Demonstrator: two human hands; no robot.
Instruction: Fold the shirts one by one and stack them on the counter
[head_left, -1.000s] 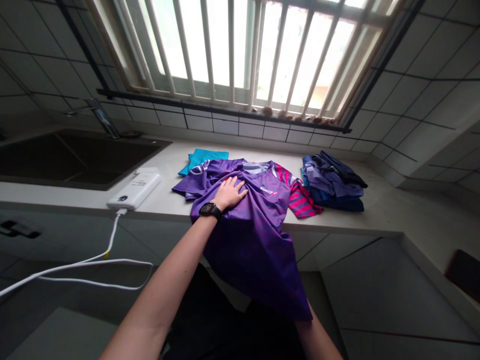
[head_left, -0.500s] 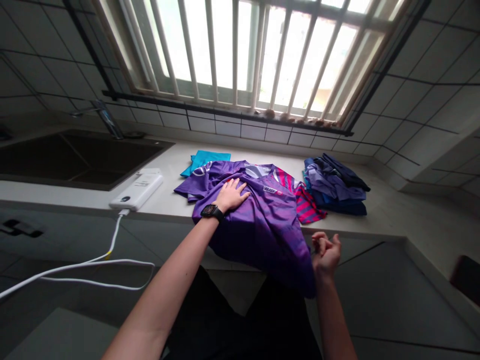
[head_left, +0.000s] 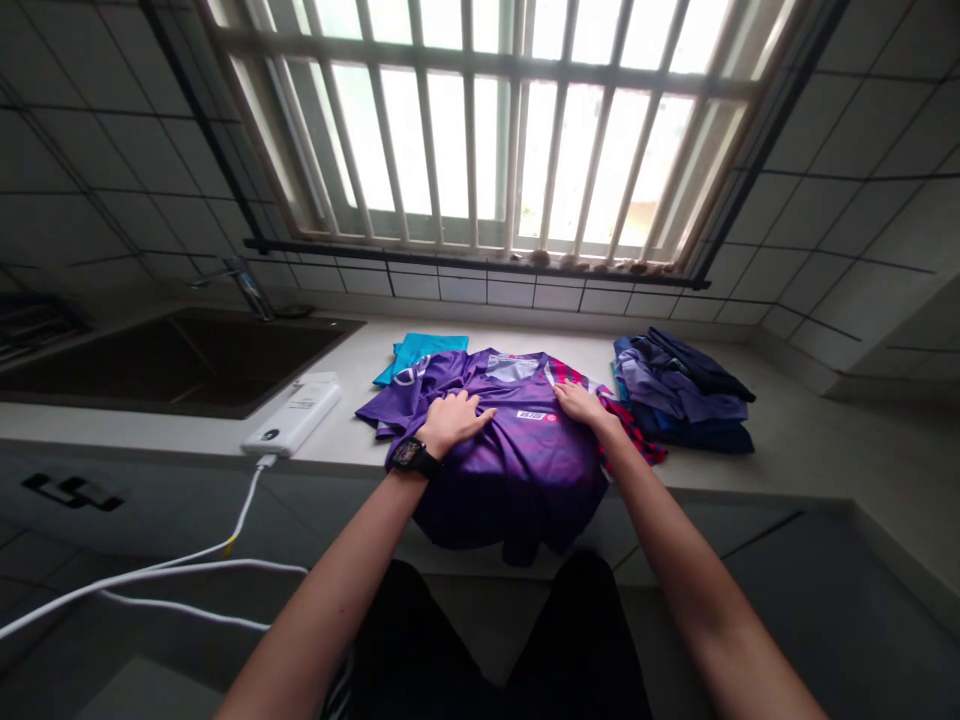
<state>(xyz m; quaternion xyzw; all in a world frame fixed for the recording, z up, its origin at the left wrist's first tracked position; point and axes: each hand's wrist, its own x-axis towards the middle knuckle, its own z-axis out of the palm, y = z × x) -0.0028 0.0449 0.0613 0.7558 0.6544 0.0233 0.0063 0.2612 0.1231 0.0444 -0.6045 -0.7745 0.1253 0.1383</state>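
Note:
A purple T-shirt (head_left: pixel 517 465) with a pink-striped sleeve lies face up on the counter, its collar toward the window and its lower part hanging over the front edge. My left hand (head_left: pixel 454 420), with a black watch on the wrist, rests on the left side of the chest, fingers apart. On the other side, my right hand (head_left: pixel 583 404) lies on the shirt near the striped shoulder, fingers stretched out over the cloth. Behind the left sleeve is a folded turquoise garment (head_left: pixel 431 352). To the right, a pile of dark blue and purple clothes (head_left: pixel 679 395) touches or nearly touches the striped sleeve.
A white power bank (head_left: pixel 292 415) with a plugged-in white cable (head_left: pixel 244 520) sits left on the white counter (head_left: pixel 795 440). Farther left is a dark sink (head_left: pixel 187 360) with a metal faucet (head_left: pixel 251 290). A barred window (head_left: pixel 487 130) is above the counter.
My right hand has moved up from beside the hanging hem onto the shirt's right shoulder area. The hem's right corner now hangs differently, closer in. My left hand stays on the chest. The view has tilted upward.

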